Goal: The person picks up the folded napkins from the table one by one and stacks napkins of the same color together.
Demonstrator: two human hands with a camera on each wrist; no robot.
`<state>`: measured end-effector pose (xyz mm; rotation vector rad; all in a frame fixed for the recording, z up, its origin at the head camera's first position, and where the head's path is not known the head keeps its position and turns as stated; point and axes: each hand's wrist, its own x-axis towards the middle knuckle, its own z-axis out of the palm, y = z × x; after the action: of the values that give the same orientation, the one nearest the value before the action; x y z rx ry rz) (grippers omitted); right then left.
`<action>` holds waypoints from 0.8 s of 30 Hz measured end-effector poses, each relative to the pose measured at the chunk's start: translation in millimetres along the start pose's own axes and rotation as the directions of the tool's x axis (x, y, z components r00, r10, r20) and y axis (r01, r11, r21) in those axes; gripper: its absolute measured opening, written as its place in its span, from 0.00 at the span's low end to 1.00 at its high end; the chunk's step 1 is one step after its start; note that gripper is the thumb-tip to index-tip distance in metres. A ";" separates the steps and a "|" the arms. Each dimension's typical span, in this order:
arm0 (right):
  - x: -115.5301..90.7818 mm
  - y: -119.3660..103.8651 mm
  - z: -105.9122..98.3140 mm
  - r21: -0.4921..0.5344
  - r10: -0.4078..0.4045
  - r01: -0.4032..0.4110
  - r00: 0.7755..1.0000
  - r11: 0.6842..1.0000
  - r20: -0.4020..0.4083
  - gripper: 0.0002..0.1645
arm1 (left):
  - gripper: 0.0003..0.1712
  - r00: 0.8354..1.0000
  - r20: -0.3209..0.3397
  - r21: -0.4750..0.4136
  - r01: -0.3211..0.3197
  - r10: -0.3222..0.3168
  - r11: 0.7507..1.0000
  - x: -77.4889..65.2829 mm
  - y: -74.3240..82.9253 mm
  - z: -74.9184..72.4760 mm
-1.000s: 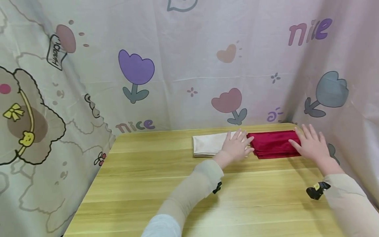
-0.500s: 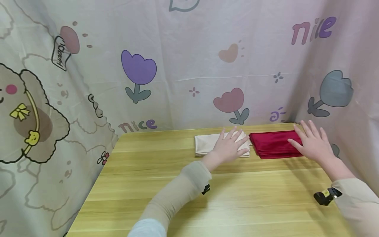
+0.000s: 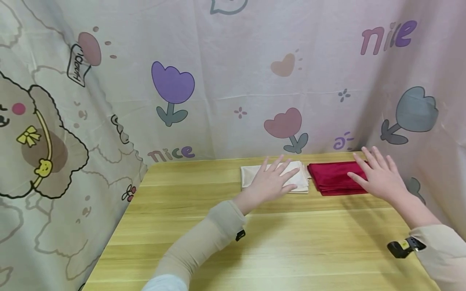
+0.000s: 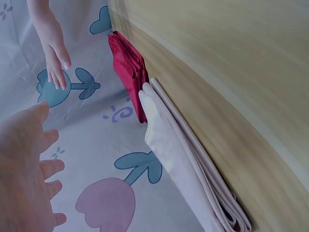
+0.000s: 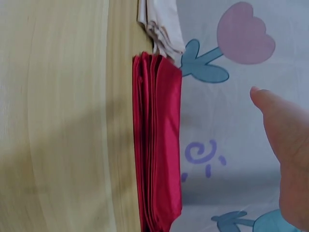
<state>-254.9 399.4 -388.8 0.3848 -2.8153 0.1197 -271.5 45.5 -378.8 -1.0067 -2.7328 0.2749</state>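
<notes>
A folded cream cloth (image 3: 251,173) lies near the back of the table, and a folded dark red cloth (image 3: 335,178) lies just to its right. Over the cream cloth my left hand (image 3: 267,184) hovers with its fingers spread. My right hand (image 3: 384,180) is held above the right end of the red cloth, fingers also spread. In the left wrist view the left hand (image 4: 24,174) is apart from the cream cloth (image 4: 174,154). The right wrist view shows the layered edge of the red cloth (image 5: 159,145), with the right hand (image 5: 289,150) clear of it.
The light wooden table (image 3: 174,226) reaches back to a printed curtain (image 3: 225,72) that hangs behind it and along both sides. A black wrist camera (image 3: 402,246) is strapped at the right sleeve.
My left hand has drawn left and slightly toward me, uncovering the right end of the cream cloth. The right hand has risen slightly. Both cloths stay in place; the head view has shifted slightly.
</notes>
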 end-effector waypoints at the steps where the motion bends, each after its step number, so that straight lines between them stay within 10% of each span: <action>1: 0.0 -1.9 -0.2 0.001 -0.003 0.003 1.000 1.000 0.001 0.45 | 0.35 1.000 0.002 0.002 0.002 -0.002 1.000 -2.5 -1.7 -1.0; 24: -4.5 -51.7 -10.5 0.073 -0.062 0.061 0.998 0.995 0.011 0.47 | 0.34 0.992 0.010 -0.214 0.127 -0.128 0.968 -66.1 -55.1 -7.4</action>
<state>-233.6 352.1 -378.0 0.4896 -2.8146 0.2081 -254.4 -38.4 -367.1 -0.8728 -2.8545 -0.0451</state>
